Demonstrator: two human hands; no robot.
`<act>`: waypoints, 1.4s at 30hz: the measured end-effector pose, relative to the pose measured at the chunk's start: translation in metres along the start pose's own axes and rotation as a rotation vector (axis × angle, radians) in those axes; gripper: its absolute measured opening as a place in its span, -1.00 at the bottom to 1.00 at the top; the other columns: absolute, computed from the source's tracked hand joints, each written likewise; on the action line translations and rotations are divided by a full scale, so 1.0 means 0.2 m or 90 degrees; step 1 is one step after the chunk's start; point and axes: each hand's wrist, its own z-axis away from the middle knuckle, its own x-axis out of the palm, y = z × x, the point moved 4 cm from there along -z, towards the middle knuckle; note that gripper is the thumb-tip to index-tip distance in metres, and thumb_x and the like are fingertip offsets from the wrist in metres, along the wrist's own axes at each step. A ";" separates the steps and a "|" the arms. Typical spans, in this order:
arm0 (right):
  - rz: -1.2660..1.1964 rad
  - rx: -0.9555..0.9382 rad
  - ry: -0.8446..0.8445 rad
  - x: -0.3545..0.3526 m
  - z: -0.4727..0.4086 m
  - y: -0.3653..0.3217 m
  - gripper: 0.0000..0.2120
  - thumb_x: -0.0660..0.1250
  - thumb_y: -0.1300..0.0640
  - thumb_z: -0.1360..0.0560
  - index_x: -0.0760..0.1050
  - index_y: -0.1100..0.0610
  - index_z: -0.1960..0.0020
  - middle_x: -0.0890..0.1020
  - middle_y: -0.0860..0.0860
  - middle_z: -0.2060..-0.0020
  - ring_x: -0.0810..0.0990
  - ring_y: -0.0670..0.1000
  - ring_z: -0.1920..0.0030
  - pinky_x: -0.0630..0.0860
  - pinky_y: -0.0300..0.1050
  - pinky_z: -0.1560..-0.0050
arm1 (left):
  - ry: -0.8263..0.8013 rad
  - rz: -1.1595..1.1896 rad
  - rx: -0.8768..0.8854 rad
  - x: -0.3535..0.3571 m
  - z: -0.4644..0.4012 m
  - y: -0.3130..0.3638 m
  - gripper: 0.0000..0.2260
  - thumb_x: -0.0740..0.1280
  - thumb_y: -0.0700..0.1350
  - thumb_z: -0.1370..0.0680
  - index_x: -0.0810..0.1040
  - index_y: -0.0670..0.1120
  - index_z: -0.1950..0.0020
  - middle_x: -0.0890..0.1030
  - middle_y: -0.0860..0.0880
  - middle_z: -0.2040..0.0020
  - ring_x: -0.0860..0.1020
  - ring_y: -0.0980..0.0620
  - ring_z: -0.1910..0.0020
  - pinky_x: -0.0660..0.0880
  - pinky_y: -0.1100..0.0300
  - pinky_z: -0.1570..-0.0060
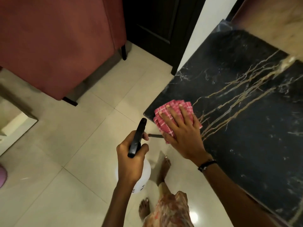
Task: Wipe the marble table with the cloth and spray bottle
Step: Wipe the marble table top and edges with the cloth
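Bare marble table (242,128) beyond cloth (165,115)

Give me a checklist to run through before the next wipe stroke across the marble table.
1. Cloth under right hand, fingers flat on it: ok.
2. Cloth fully on the marble table: not ok, it overhangs the near corner.
3. Spray bottle gripped by left hand: ok.
4. Nozzle aimed at the table: cannot tell; it points toward the cloth.
5. Marble ahead of the cloth free of objects: ok.
6. Surface already wetted: cannot tell.
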 end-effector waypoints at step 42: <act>-0.030 0.078 0.005 -0.15 -1.11 1.01 -0.37 -0.07 -0.34 -0.54 0.26 -0.05 -0.49 0.28 0.04 -0.50 0.09 0.14 -0.53 -0.04 0.17 -0.48 | -0.126 -0.161 0.012 0.49 -1.06 0.61 -0.85 0.30 -0.41 -0.40 0.54 -0.18 0.19 0.48 -0.18 0.34 0.30 0.08 0.60 0.24 0.39 0.52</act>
